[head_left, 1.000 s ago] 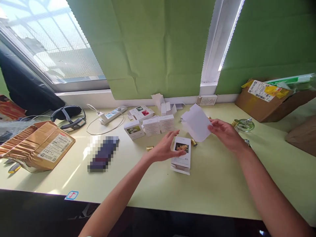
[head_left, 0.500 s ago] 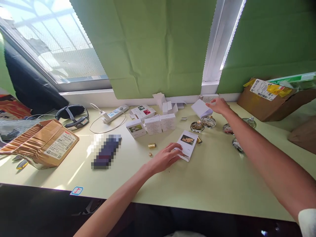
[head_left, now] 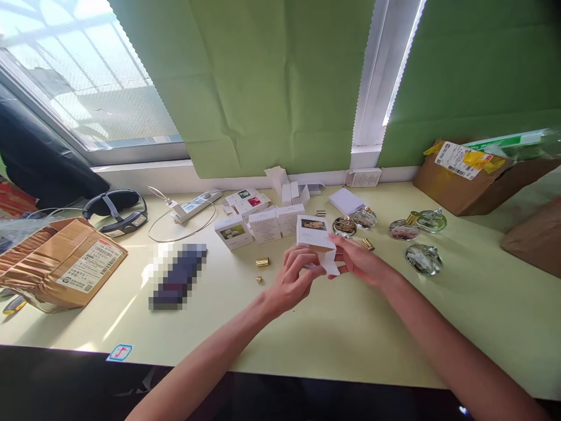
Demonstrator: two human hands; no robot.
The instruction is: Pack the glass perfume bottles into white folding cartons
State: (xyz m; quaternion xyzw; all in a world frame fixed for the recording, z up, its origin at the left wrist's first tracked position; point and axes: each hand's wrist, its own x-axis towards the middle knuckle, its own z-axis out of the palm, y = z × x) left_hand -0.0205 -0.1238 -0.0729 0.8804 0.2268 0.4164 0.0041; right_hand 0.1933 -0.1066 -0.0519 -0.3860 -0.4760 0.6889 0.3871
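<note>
A small white carton with an orange flower picture [head_left: 313, 232] is held above the table between both hands, its near end open with a flap hanging out. My left hand [head_left: 298, 272] is closed on its left side and lower edge. My right hand [head_left: 357, 257] grips the right side by the flap, fingers partly hidden behind it. Just beyond lie round glass perfume bottles, one dark and gold [head_left: 344, 226] and one clear [head_left: 365, 218]. A gold cylindrical cap [head_left: 367, 244] rests beside my right hand. Left of my left hand are another gold cap [head_left: 262, 262] and a tiny gold piece [head_left: 259, 280].
Several white cartons [head_left: 265, 227] stand behind the hands, and a white folded box [head_left: 346, 201] lies farther back. More glass bottles [head_left: 423, 259] sit at right. Cardboard boxes [head_left: 83, 263] flank both sides. A power strip [head_left: 195, 207] and a headset [head_left: 116, 213] are at left.
My right hand has left the white box at the back and come to the flower carton. The carton is now lifted and tilted, its open end toward me, with both hands on it.
</note>
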